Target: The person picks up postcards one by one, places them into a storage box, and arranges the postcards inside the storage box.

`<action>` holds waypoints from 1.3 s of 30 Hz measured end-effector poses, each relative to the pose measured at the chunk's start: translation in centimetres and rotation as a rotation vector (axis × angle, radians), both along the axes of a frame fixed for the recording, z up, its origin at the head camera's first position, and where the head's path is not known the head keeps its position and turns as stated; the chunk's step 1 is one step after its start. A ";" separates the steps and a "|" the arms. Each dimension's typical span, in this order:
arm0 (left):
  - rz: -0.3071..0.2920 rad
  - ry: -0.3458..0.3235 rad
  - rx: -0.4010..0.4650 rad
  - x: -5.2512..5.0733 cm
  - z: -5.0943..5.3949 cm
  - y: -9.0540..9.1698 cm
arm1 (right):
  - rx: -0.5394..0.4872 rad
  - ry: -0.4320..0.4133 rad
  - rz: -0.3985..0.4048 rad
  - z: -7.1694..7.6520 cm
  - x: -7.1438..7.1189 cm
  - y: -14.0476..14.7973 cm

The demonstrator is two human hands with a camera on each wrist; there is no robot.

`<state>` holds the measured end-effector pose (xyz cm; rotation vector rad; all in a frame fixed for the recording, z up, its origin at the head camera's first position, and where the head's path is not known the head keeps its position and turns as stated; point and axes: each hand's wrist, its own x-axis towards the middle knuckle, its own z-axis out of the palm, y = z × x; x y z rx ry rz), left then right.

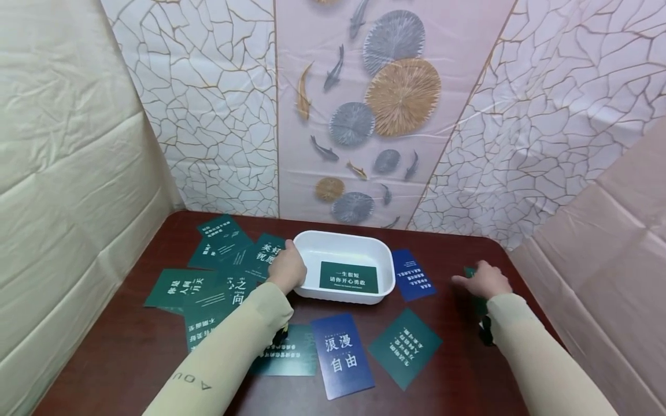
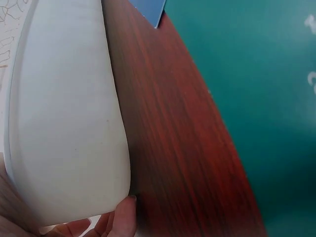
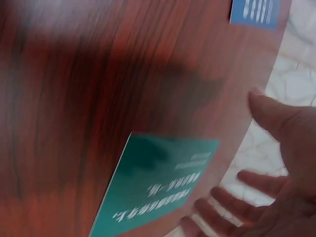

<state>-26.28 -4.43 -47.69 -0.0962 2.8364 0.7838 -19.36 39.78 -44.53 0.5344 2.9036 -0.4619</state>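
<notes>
At its left end, a white plastic basin is held by my left hand. In the left wrist view, the fingers curl round the lower edge of the basin's end wall. One green card with white writing lies inside the basin. On the right, my right hand hovers with fingers and thumb spread over another green card. That card lies flat on the table, and the right wrist view shows the hand apart from it.
Several green cards overlap on the left of the dark wooden table. A blue card lies right of the basin. Another blue card and a green card lie in front. Fabric walls surround the table's back and sides.
</notes>
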 end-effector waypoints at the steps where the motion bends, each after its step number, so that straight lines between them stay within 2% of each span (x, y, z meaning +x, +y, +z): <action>1: -0.001 0.000 0.002 0.0 0.1 0.0 | -0.006 -0.027 -0.031 0.1 0.2 0.6; 6: -0.001 0.007 0.007 0.2 0.3 -0.1 | -0.046 -0.123 -0.159 -0.1 0.5 2.9; 9: -0.005 0.012 0.007 0.2 0.4 -0.1 | -0.085 -0.151 -0.233 -0.6 0.6 3.7; 15: 0.007 0.016 0.005 0.1 0.4 0.0 | -0.138 -0.175 -0.322 -1.4 0.4 4.7; 18: 0.016 0.011 0.007 0.0 0.3 0.1 | -0.135 -0.182 -0.333 -1.6 0.5 4.9; 23: 0.023 0.004 0.006 0.0 0.2 0.1 | -0.022 -0.200 -0.272 -1.6 0.8 4.8; 25: 0.027 0.000 0.009 0.0 0.2 0.1 | -0.006 -0.205 -0.273 -1.6 0.7 4.8; 29: 0.031 -0.006 0.009 -0.1 0.0 0.2 | -0.056 -0.207 -0.343 -1.9 0.4 5.0; 32: 0.030 -0.008 0.006 -0.1 -0.1 0.3 | -0.140 -0.193 -0.412 -2.2 0.3 5.3; 36: 0.032 -0.010 -0.001 -0.1 0.0 0.3 | -0.183 -0.195 -0.438 -2.4 0.2 5.5; 39: 0.031 -0.005 -0.005 0.1 0.3 0.2 | -0.151 -0.212 -0.415 -2.4 0.0 5.5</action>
